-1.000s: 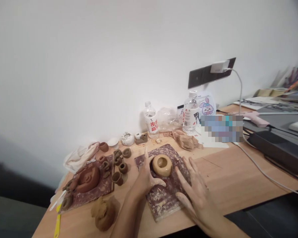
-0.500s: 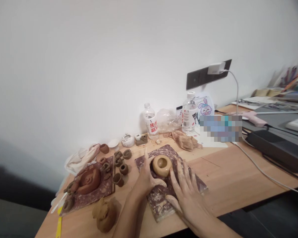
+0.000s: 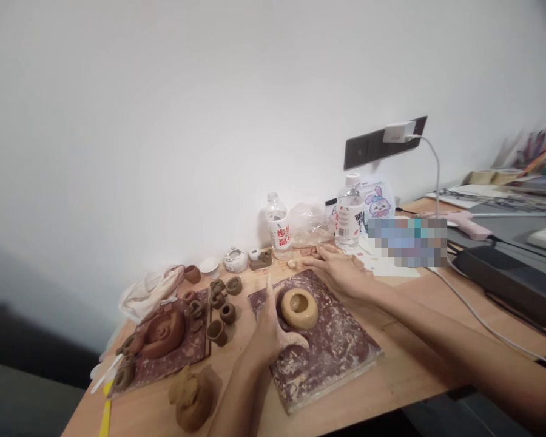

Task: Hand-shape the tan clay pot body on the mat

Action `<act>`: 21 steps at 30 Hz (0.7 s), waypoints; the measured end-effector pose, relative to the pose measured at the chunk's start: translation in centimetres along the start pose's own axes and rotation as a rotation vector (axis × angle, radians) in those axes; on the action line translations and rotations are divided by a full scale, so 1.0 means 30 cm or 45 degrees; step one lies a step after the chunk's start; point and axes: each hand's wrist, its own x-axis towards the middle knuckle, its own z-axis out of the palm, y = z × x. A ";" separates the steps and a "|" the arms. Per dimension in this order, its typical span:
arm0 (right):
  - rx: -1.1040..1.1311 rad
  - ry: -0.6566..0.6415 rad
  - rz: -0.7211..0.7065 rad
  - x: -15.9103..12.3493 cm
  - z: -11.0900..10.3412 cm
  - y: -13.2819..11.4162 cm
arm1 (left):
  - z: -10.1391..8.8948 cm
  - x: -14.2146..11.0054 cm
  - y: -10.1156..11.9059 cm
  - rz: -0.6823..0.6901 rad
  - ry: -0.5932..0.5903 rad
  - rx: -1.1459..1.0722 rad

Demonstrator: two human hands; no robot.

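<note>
A tan clay ring-shaped pot point(image 3: 299, 308) sits on a dark red, clay-smeared board point(image 3: 327, 352) in the middle of the wooden table. My left hand point(image 3: 270, 331) cups the pot's left side, index finger up and thumb stretched along its front, fingers apart. My right hand point(image 3: 339, 270) has reached past the board to its far edge and lies over a crumpled tan cloth; its fingertips are hard to make out.
A second board point(image 3: 182, 349) at left carries a clay spiral and small clay cups. A lump of clay point(image 3: 191, 397) lies near the front edge. Two water bottles point(image 3: 278, 226) point(image 3: 349, 212), a plastic bag and small white dishes stand by the wall. Cables and a dark device point(image 3: 505, 273) lie right.
My right hand has left the board beside the pot and reached forward to the cloth behind the board. My left hand has stayed against the pot.
</note>
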 end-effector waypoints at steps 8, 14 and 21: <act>-0.041 -0.304 0.015 0.156 0.060 -0.025 | 0.017 -0.001 -0.018 0.176 0.227 -0.161; -0.034 -0.340 0.031 0.163 0.089 -0.024 | 0.011 0.013 0.005 0.605 0.909 -0.241; -0.022 -0.293 0.039 0.163 0.066 -0.032 | 0.008 -0.001 -0.029 0.294 0.461 -0.093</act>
